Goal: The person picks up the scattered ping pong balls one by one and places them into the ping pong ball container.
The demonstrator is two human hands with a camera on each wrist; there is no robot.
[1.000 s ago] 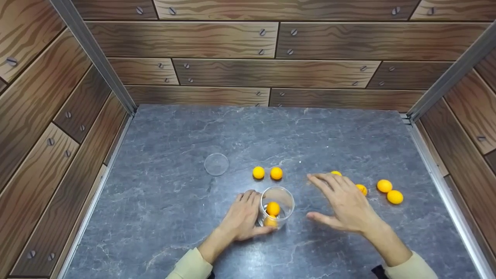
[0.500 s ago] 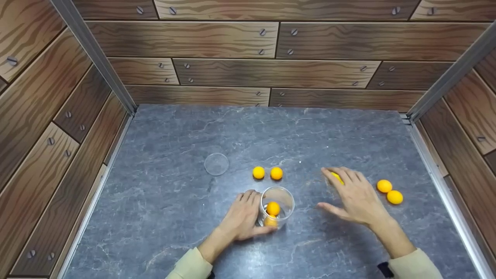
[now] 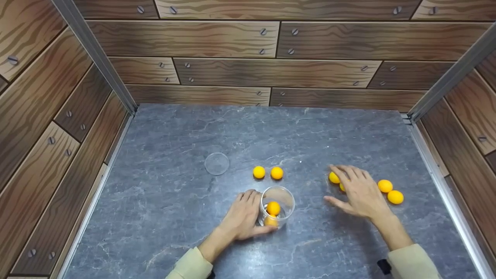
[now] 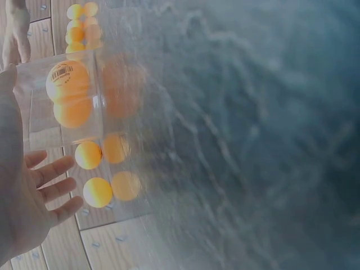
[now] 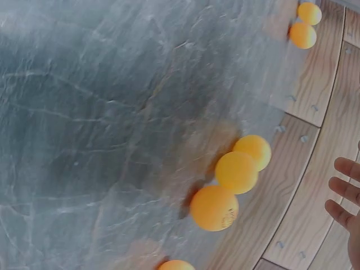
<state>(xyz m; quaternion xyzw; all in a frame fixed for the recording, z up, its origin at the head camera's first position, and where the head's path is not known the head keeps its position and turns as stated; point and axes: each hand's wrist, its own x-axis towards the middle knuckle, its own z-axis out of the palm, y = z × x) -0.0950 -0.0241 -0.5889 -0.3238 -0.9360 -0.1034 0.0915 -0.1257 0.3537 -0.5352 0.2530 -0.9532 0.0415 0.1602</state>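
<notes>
A clear plastic cup [image 3: 285,199] stands upright on the table with two orange table tennis balls [image 3: 273,208] inside. My left hand [image 3: 242,217] holds it from the left, thumb along the near side and fingers at the far side; in the left wrist view, the cup [image 4: 39,121] sits between thumb and fingers [image 4: 59,191]. My right hand [image 3: 360,193] hovers with spread fingers over more balls [image 3: 334,177] at the right, partly covering them. No ball is visibly gripped. In the right wrist view, the fingers [image 5: 344,191] are apart from a row of balls [image 5: 236,172].
Two balls [image 3: 259,172] lie side by side behind the cup. Another touching pair [image 3: 395,197] lies right of my right hand. A clear round disc [image 3: 217,164] lies flat at the left. Wood-patterned walls [image 3: 224,38] enclose the grey marbled table [image 3: 174,131].
My right hand has moved rightward and slightly away from me, over the balls at the right. The left hand and cup have stayed in place.
</notes>
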